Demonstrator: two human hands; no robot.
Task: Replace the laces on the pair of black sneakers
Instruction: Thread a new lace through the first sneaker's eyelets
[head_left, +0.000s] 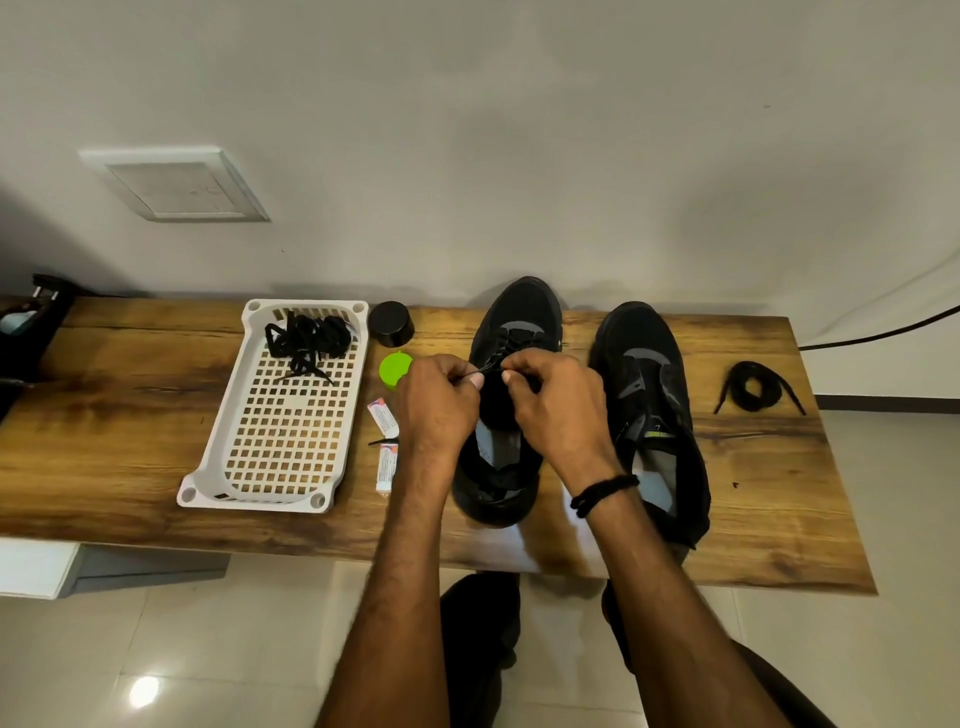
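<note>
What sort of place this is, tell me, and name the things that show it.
Probably a room in a home: a narrow wooden table stands against a plain white wall, the ground is a glossy tiled floor, and a white wall plate is set into the wall.

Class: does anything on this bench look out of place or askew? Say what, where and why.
The white basket sits askew on the bench. One coiled black lace lies loose at the far right, apart from the laces in the basket.
</note>
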